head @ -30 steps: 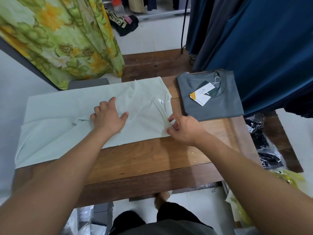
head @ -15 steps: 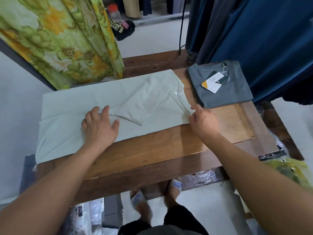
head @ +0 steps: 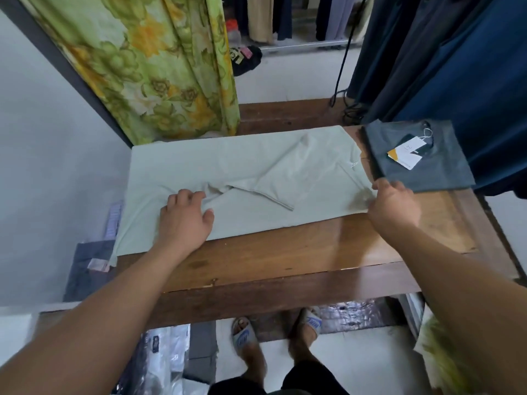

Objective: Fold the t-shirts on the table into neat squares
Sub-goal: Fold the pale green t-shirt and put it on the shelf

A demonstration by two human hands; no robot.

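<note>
Dragging the cloth askew is the likeliest fault from here. The pale mint-green cotton t-shirt (head: 228, 166) lies lengthwise across the brown wooden counter (head: 313, 252), and its left end hangs over the counter's edge. That overhang could pull the whole piece off line once either end is lifted. The fabric is puckered just beyond the left grip's fingers, so a fold made now would, I judge, trap that crease. One sleeve (head: 279, 183) lies folded in across the body and could slip open if the cloth is tugged. The folded dark grey t-shirt with a white-and-yellow paper tag (head: 427, 169) sits just beside the green shirt's collar end, and a careless sweep could knock it out of square.

The left grip (head: 185, 218) rests on the shirt left of its middle, fingers curled into the cloth and gathering it, thumb spread. The right grip (head: 395, 205) sits at the shirt's right edge. It is blurred and its fingers are turned under, so I cannot tell whether it pinches the cloth.
</note>
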